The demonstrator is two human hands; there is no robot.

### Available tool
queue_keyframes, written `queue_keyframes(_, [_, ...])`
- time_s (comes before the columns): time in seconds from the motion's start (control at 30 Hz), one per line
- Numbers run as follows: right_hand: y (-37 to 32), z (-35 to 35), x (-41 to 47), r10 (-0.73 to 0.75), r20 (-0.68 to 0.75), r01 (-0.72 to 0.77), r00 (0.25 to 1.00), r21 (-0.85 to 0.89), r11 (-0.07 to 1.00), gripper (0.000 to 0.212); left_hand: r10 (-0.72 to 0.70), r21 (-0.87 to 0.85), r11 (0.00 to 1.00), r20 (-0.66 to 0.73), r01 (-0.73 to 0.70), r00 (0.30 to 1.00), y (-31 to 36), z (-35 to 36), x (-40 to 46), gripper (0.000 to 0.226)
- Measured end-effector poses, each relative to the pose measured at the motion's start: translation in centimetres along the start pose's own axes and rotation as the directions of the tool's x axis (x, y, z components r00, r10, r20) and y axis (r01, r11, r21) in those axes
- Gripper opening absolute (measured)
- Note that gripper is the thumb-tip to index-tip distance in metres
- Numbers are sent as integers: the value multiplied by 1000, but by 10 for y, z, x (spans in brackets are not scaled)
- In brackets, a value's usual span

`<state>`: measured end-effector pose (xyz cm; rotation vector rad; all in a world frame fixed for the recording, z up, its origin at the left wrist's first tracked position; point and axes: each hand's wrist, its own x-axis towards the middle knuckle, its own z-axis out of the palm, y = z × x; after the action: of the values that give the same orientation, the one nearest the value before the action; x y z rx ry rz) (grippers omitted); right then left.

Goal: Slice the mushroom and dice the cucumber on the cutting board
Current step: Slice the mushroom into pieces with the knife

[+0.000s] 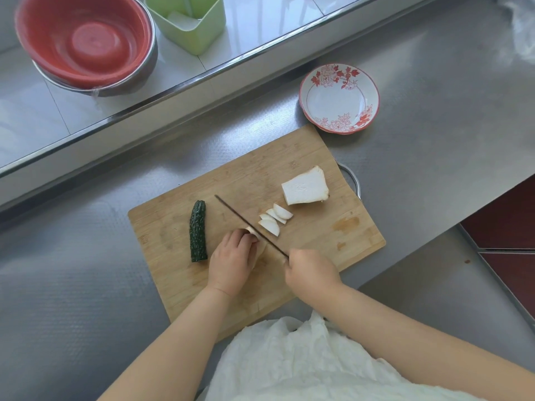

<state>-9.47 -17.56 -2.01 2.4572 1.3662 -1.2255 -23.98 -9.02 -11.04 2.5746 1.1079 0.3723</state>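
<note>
Curled fingers of the left hand (231, 263) hold down a mushroom piece (258, 246) on the cutting board (318, 235), while the right hand (311, 274) grips the handle of a knife (249, 225) whose blade rests against that piece. Just beyond the blade lie several white slices (275, 219), with a larger mushroom chunk (305, 186) farther off. A cucumber (198, 231) lies left of the hands. Off the board stands a flowered dish (338, 98); a red bowl (86, 39) and green container (188, 21) sit on the ledge.
</note>
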Motion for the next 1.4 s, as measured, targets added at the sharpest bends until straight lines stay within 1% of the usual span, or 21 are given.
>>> queue_keyframes(0.07, [-2, 4, -6, -30, -12, 29, 999, -52, 998, 21, 3, 12, 1000, -10, -3, 1000, 0, 0, -1, 34])
queue_keyframes(0.13, [-5, 5, -9, -29, -11, 28, 1000, -73, 997, 20, 9, 14, 1000, -11, -9, 1000, 0, 1, -2, 35])
queue_keyframes(0.33, [-15, 3, -11, 11, 38, -7, 999, -84, 996, 18, 24, 18, 1000, 0, -24, 1000, -1, 0, -1, 36])
queue_keyframes(0.57, [-23, -4, -6, 65, 88, -56, 994, -97, 994, 21, 20, -12, 1000, -29, -21, 999, -3, 4, -1, 35])
queue_keyframes(0.83, [-27, 1, 7, 122, 120, -111, 985, -95, 989, 23, -1, -27, 1000, -16, 0, 1000, -5, 7, -1, 31])
queue_keyframes(1.03, [-14, 8, 19, 126, 124, -124, 984, -21, 992, 19, 7, -39, 999, -22, -8, 1000, -5, 7, -1, 26])
queue_keyframes(1.2, [1, 3, 25, 145, 120, -165, 982, 183, 969, 24, 37, -32, 999, -19, -38, 999, -6, 3, -3, 23])
queue_keyframes(1.27, [1, 3, 17, 105, 81, -115, 991, 131, 985, 28, 37, -41, 998, -28, -38, 999, -7, 3, -7, 22])
queue_keyframes(1.4, [-4, 7, -5, -14, -3, 14, 1000, -87, 996, 19, 1, -47, 999, -29, -3, 1000, -5, 3, -8, 29])
